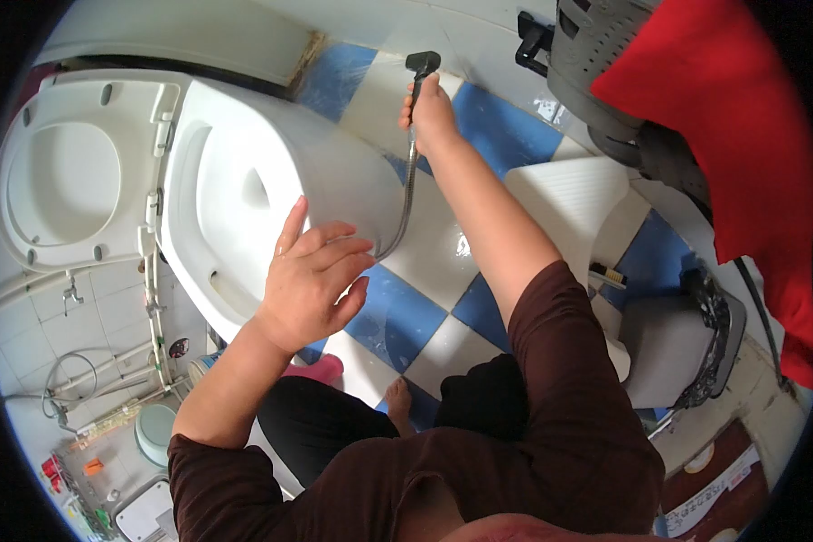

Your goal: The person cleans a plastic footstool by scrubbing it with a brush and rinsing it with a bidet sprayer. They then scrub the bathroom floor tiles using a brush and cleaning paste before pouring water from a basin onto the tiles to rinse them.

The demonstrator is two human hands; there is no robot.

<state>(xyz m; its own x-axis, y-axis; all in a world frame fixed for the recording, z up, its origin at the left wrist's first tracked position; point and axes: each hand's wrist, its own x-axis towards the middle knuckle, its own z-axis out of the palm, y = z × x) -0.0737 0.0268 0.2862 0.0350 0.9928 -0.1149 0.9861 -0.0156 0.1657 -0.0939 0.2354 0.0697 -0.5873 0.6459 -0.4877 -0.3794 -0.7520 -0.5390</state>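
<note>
My right hand is closed around the handle of a black handheld sprayer, out over the tiled floor beyond the toilet. A flexible metal hose hangs from the sprayer and curves down toward my left hand. Fingers spread, my left hand is over the near side of the white toilet, by the bowl's rim; whether it touches the toilet I cannot tell. The toilet's lid and seat are raised at the left.
Blue and white floor tiles look wet in places. At the right are a grey bin with a black bag, a white ridged panel, a brush and a red cloth. A pink object lies near my knee.
</note>
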